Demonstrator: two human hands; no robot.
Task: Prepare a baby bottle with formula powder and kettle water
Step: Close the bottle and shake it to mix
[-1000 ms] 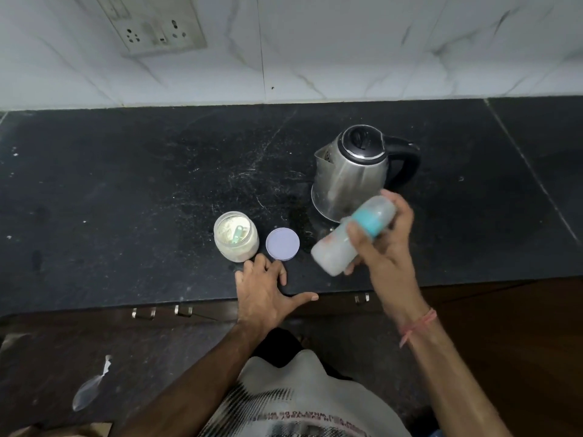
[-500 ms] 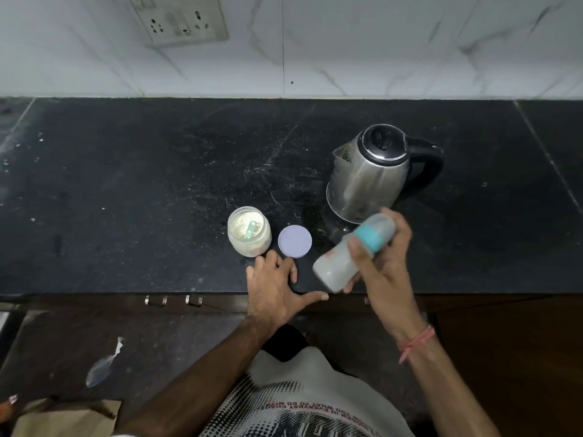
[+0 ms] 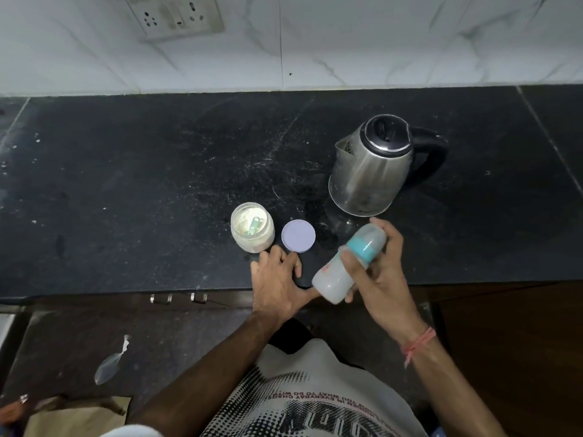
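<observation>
Right hand point(image 3: 377, 272), just right of the frame's centre, is gripping a translucent plastic baby bottle with a teal collar and a clear cap point(image 3: 348, 261), its thumb lying across the teal band and its fingers wrapping around the far side. That bottle is sitting tilted above the counter's front edge, its capped end pointing toward the upper right and its base toward the lower left, with whitish contents showing through the wall. Left hand point(image 3: 279, 283) is lying flat on the black stone counter point(image 3: 142, 184) near the front edge at lower centre, its fingers spreading and relaxed, holding nothing; its fingertips are sitting just below the jar and the lid, and its thumb is pointing right toward the bottle's base. A small clear open jar of pale formula powder point(image 3: 252, 227) is standing upright on the counter at centre, with a light green scoop point(image 3: 254, 224) resting in the powder. A round lavender lid point(image 3: 298, 235) is lying flat just beside the jar on its right. A stainless steel electric kettle with a black lid and black handle point(image 3: 373, 167) is standing upright in the upper right of the counter, its spout facing left, just above the bottle's capped end. A white wall socket point(image 3: 176, 14) is showing on the marbled white tiles at the upper left. A red thread band point(image 3: 419, 343) is circling the right wrist.
</observation>
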